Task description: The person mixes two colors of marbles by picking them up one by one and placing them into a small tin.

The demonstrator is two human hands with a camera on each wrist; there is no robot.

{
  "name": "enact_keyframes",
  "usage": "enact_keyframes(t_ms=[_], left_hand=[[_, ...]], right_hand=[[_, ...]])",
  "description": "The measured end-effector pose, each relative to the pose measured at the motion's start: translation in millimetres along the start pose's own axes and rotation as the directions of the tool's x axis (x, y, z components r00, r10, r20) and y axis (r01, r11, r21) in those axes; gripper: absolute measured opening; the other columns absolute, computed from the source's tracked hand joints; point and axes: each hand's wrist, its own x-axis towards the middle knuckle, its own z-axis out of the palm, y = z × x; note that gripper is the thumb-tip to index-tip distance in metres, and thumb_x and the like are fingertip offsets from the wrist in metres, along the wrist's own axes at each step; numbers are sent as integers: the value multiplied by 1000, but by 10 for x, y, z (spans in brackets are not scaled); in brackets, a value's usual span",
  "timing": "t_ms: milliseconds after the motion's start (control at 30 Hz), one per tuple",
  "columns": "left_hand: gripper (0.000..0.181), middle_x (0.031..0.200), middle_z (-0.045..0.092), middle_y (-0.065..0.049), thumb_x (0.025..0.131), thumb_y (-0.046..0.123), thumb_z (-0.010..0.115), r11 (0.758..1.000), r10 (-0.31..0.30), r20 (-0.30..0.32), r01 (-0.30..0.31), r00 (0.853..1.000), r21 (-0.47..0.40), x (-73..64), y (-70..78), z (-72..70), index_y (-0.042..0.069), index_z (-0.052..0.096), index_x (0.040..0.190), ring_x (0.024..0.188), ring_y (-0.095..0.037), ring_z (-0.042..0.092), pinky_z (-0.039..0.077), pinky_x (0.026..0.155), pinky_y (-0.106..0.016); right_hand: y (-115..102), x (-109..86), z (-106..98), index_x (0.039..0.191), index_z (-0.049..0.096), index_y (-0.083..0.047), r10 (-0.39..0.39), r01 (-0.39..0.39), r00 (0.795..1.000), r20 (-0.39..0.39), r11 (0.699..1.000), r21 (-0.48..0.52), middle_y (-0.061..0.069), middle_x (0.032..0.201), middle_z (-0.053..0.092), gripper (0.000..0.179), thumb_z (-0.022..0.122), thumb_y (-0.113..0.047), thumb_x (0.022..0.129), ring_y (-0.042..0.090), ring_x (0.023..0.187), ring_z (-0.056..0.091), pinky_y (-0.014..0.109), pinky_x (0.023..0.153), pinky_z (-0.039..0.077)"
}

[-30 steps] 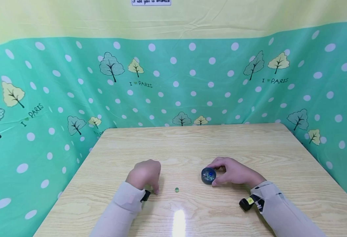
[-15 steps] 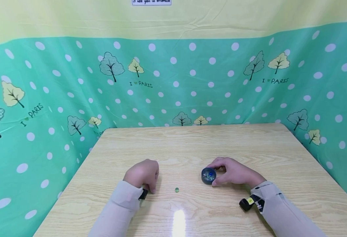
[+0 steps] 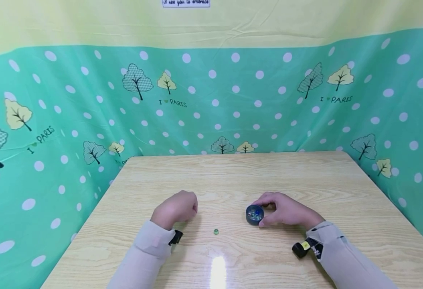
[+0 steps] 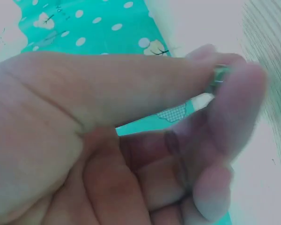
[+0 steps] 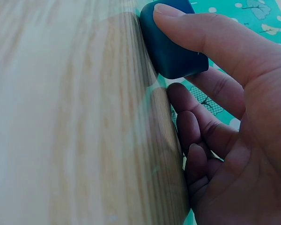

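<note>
Between thumb and index fingertip, my left hand [image 3: 177, 207] pinches a small green glass bead [image 4: 219, 78], seen in the left wrist view and hidden in the head view. The other fingers of that hand curl toward the palm. My right hand [image 3: 285, 208] grips the side of a small dark blue cup [image 3: 254, 214], thumb on one side and fingers on the other. The cup stands upright on the table, and small shiny blue and clear pieces lie inside it. Another green glass bead [image 3: 216, 231] lies on the wood between the hands, left of the cup.
The light wooden table [image 3: 233, 172] carries everything. A green curtain with white dots and trees [image 3: 233, 100] hangs behind and along both sides. A camera [image 3: 299, 249] sits at the right wrist, and a bright glare spot [image 3: 218, 271] shows near the front.
My left hand first drew slightly left, then lifted a little from the table and turned, its fingertips now out of sight in the head view. The right hand and cup stay put.
</note>
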Motion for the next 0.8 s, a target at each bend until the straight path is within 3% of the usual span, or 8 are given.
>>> enact_keyframes(t_ms=[100, 233, 367, 500, 633, 800], left_hand=[[37, 58, 43, 6, 88, -5, 71, 999, 33, -37, -33, 999, 2, 33, 15, 17, 13, 59, 58, 53, -11, 38, 35, 51, -25], [12, 81, 68, 4, 81, 2, 86, 998, 58, -98, -59, 993, -3, 65, 43, 27, 11, 77, 80, 72, -12, 57, 52, 68, -30], [17, 93, 73, -2, 78, -4, 85, 998, 56, -122, -59, 991, -24, 70, 72, 26, 8, 80, 90, 81, -14, 61, 56, 76, -34], [16, 89, 73, -2, 79, -7, 82, 997, 58, -153, -66, 987, -49, 71, 103, 31, 7, 80, 87, 77, -14, 61, 56, 72, -32], [7, 76, 72, -1, 85, 2, 81, 993, 69, -152, -82, 986, -82, 90, 128, 51, 7, 78, 82, 68, -14, 64, 52, 65, -29], [19, 66, 70, -2, 94, 13, 77, 987, 84, -130, -100, 988, -122, 124, 168, 86, 8, 76, 75, 56, -14, 64, 45, 55, -26]], right_hand=[[7, 0, 2, 126, 73, -33, -5, 5, 1000, -1, 1000, -5, -8, 121, 68, 53, 92, -36, 77, 18, 115, 58, 42, 102, 44], [7, -4, 0, 126, 73, -32, -9, 8, 1000, -7, 1000, -14, -8, 122, 68, 54, 92, -37, 77, 17, 114, 58, 40, 101, 45], [3, -6, -2, 127, 72, -32, -18, 18, 1000, -8, 1000, -21, -9, 122, 68, 54, 92, -37, 77, 16, 114, 59, 38, 101, 46], [2, -6, -3, 126, 73, -33, -26, 26, 1000, -5, 1000, -16, -9, 121, 68, 54, 93, -36, 77, 17, 114, 59, 39, 101, 45], [0, -3, -1, 125, 73, -33, -25, 25, 1000, -4, 1000, -11, -9, 121, 68, 53, 93, -34, 76, 19, 115, 58, 41, 102, 45], [-4, -3, -5, 125, 73, -33, -24, 24, 1000, -3, 1000, -2, -8, 121, 68, 52, 93, -34, 76, 20, 115, 58, 43, 102, 45]])
